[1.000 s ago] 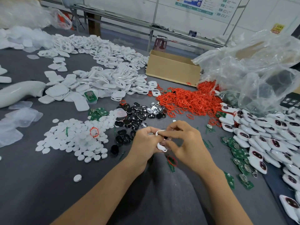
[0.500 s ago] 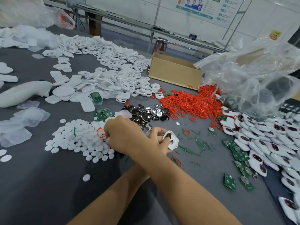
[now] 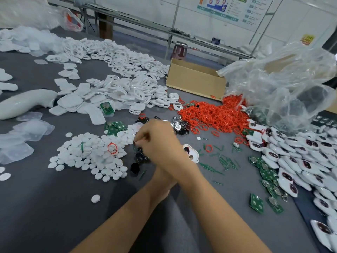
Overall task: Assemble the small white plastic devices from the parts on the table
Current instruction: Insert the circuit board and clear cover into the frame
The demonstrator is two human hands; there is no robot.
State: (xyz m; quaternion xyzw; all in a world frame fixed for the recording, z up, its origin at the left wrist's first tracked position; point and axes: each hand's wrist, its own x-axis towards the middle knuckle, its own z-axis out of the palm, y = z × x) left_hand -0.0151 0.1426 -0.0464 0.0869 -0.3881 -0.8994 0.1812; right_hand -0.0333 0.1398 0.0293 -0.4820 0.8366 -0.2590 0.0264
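My arms are crossed. My right hand [image 3: 158, 141] reaches left over my left wrist to the pile of small black pieces [image 3: 139, 157]. Its curled fingertips pinch what looks like one dark piece, though the hand is blurred. My left hand [image 3: 162, 179] lies mostly hidden under the right forearm and holds a white plastic shell [image 3: 191, 153] with a dark opening, which sticks out to the right. Flat white discs [image 3: 87, 154] are heaped to the left, and one red ring [image 3: 112, 148] rests on them.
Empty white shells [image 3: 127, 92] cover the far left. Red rings [image 3: 213, 114] are heaped beside a cardboard box [image 3: 195, 81] and a clear plastic bag [image 3: 284, 92]. Assembled white devices [image 3: 295, 157] and green circuit boards [image 3: 268, 174] crowd the right edge. Green pins [image 3: 224, 161] lie scattered.
A second ago both hands worked the shell together at the centre. My right hand then crossed over to the left and now sits at the black pieces, while my left hand keeps the shell.
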